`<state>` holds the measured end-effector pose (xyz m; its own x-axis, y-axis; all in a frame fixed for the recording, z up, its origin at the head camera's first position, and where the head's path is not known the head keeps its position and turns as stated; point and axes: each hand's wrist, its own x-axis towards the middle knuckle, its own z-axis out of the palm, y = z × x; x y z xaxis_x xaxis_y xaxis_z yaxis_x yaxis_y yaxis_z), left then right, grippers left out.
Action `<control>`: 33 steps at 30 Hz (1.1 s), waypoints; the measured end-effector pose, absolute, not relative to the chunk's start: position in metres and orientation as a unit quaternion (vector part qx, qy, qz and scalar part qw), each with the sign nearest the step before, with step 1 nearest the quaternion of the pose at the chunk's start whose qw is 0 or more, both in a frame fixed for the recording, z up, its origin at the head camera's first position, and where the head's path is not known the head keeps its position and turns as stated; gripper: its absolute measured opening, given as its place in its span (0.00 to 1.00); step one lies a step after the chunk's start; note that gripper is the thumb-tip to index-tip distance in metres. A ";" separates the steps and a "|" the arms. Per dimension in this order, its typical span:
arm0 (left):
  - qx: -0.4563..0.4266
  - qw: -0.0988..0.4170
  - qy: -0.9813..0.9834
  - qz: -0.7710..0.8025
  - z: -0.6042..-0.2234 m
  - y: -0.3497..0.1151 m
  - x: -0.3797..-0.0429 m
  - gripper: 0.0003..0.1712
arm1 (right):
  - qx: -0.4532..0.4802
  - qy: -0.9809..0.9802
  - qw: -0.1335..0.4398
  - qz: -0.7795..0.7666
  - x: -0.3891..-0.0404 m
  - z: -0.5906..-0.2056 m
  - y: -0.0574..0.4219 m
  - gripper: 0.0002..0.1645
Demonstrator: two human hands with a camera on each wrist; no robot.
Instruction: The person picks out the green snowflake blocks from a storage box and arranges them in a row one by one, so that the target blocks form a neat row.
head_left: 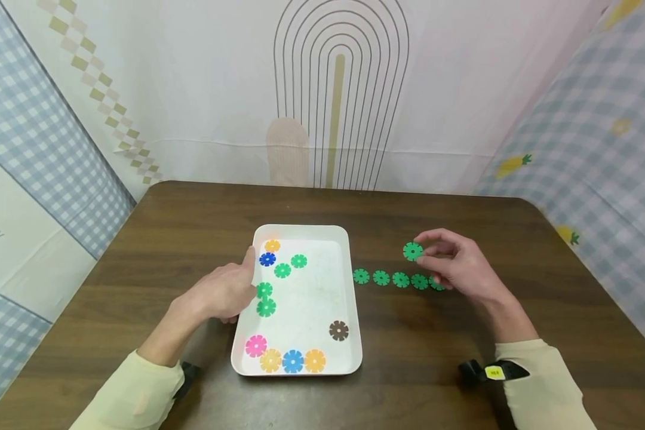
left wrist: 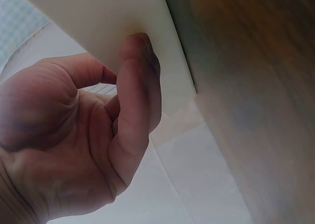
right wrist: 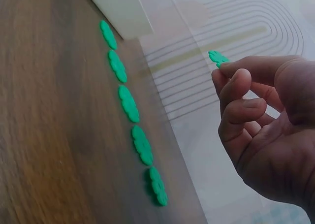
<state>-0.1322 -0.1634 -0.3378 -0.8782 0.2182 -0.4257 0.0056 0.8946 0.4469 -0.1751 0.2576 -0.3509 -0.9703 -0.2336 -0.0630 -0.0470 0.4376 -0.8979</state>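
Note:
My left hand (head_left: 227, 289) grips the left side of a white tray (head_left: 353, 298), thumb at the rim and fingers against the outer wall in the left wrist view. Inside the tray are several notched plastic discs: green ones (head_left: 282, 270), a blue one (head_left: 267, 259), a brown one (head_left: 338, 330), a pink one (head_left: 255, 346) and orange ones (head_left: 315, 360). My right hand (head_left: 454, 263) pinches a green notched disc (head_left: 412, 251) between thumb and fingertips, above the table. Just below it, a row of green discs (head_left: 401, 279) runs rightward from the tray.
The brown wooden table (head_left: 419, 382) carries the tray and the row. A white patterned cloth (head_left: 215, 89) hangs behind its far edge, and blue checked cloth (head_left: 596, 149) hangs at the right. Black bands (head_left: 516, 370) circle both wrists.

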 end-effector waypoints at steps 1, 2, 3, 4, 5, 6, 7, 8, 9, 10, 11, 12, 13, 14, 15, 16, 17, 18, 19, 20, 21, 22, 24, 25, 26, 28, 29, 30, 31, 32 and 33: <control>0.060 0.240 0.944 0.220 -0.338 -0.163 -0.132 0.51 | -0.081 0.844 0.092 -0.522 -0.175 -0.351 0.259 0.22; 0.061 0.240 0.944 0.219 -0.337 -0.163 -0.132 0.51 | -0.078 0.845 0.094 -0.521 -0.175 -0.351 0.261 0.22; 0.061 0.241 0.944 0.217 -0.337 -0.163 -0.133 0.51 | -0.077 0.846 0.096 -0.519 -0.176 -0.351 0.262 0.22; 0.060 0.242 0.944 0.216 -0.337 -0.163 -0.132 0.51 | -0.076 0.846 0.099 -0.518 -0.176 -0.351 0.263 0.22; 0.060 0.242 0.944 0.215 -0.337 -0.163 -0.133 0.51 | -0.078 0.847 0.100 -0.517 -0.176 -0.350 0.264 0.22; 0.059 0.242 0.944 0.215 -0.337 -0.163 -0.133 0.51 | -0.079 0.848 0.102 -0.515 -0.177 -0.350 0.265 0.23; 0.059 0.243 0.944 0.215 -0.337 -0.163 -0.133 0.51 | -0.080 0.849 0.103 -0.513 -0.177 -0.350 0.267 0.23; 0.058 0.244 0.944 0.217 -0.337 -0.163 -0.133 0.51 | -0.080 0.850 0.103 -0.511 -0.177 -0.350 0.268 0.23; 0.058 0.244 0.943 0.218 -0.337 -0.163 -0.133 0.51 | -0.079 0.851 0.104 -0.509 -0.178 -0.350 0.270 0.23; 0.058 0.244 0.943 0.220 -0.337 -0.163 -0.133 0.51 | -0.079 0.852 0.104 -0.508 -0.178 -0.350 0.271 0.23; 0.059 0.243 0.943 0.221 -0.337 -0.163 -0.133 0.51 | -0.079 0.852 0.104 -0.506 -0.178 -0.350 0.273 0.22; 0.059 0.243 0.943 0.221 -0.337 -0.163 -0.134 0.51 | -0.079 0.852 0.106 -0.506 -0.179 -0.350 0.274 0.23; 0.058 0.242 0.943 0.222 -0.337 -0.163 -0.134 0.51 | -0.077 0.853 0.107 -0.505 -0.179 -0.351 0.276 0.22; 0.058 0.242 0.943 0.222 -0.337 -0.163 -0.134 0.51 | -0.076 0.855 0.109 -0.502 -0.179 -0.351 0.277 0.22; 0.058 0.242 0.942 0.223 -0.337 -0.163 -0.134 0.52 | -0.076 0.855 0.110 -0.501 -0.180 -0.352 0.278 0.22; 0.057 0.243 0.942 0.224 -0.337 -0.163 -0.134 0.52 | -0.075 0.856 0.112 -0.499 -0.180 -0.352 0.279 0.22; 0.058 0.243 0.942 0.224 -0.338 -0.163 -0.134 0.52 | -0.075 0.857 0.113 -0.497 -0.180 -0.353 0.280 0.21; 0.057 0.243 0.942 0.225 -0.338 -0.163 -0.134 0.52 | -0.075 0.859 0.114 -0.494 -0.181 -0.353 0.281 0.21; 0.057 0.243 0.942 0.227 -0.338 -0.163 -0.134 0.52 | -0.075 0.861 0.115 -0.491 -0.181 -0.353 0.282 0.21; 0.060 0.242 0.941 0.227 -0.338 -0.163 -0.134 0.52 | -0.076 0.862 0.115 -0.487 -0.182 -0.354 0.283 0.21; 0.061 0.242 0.941 0.228 -0.338 -0.163 -0.134 0.52 | -0.078 0.864 0.117 -0.484 -0.182 -0.354 0.284 0.21; 0.061 0.241 0.941 0.229 -0.338 -0.164 -0.134 0.52 | -0.081 0.865 0.119 -0.480 -0.182 -0.354 0.285 0.21; 0.064 0.241 0.941 0.230 -0.339 -0.164 -0.134 0.52 | -0.087 0.867 0.124 -0.475 -0.182 -0.355 0.287 0.22; 0.065 0.242 0.941 0.230 -0.339 -0.164 -0.134 0.52 | -0.090 0.867 0.126 -0.473 -0.182 -0.355 0.288 0.22; 0.065 0.242 0.940 0.230 -0.339 -0.164 -0.134 0.52 | -0.094 0.867 0.128 -0.472 -0.182 -0.355 0.290 0.22; 0.065 0.243 0.940 0.229 -0.338 -0.163 -0.134 0.52 | -0.101 0.866 0.132 -0.472 -0.182 -0.356 0.292 0.22; 0.066 0.244 0.940 0.229 -0.338 -0.163 -0.134 0.52 | -0.104 0.865 0.133 -0.472 -0.182 -0.356 0.293 0.21; 0.067 0.244 0.940 0.229 -0.338 -0.163 -0.134 0.52 | -0.104 0.865 0.133 -0.472 -0.183 -0.357 0.295 0.21; 0.067 0.245 0.940 0.229 -0.338 -0.162 -0.133 0.52 | -0.103 0.866 0.131 -0.472 -0.183 -0.357 0.296 0.21; 0.067 0.246 0.939 0.229 -0.338 -0.162 -0.133 0.51 | -0.103 0.866 0.130 -0.472 -0.184 -0.357 0.298 0.21; 0.068 0.247 0.939 0.230 -0.338 -0.162 -0.133 0.51 | -0.102 0.866 0.130 -0.471 -0.184 -0.358 0.299 0.22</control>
<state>-0.1332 -0.1621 -0.3385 -0.8688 0.2415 -0.4322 0.0148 0.8853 0.4648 -0.1837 0.2994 -0.3575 -0.9453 -0.2998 -0.1286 -0.0549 0.5347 -0.8432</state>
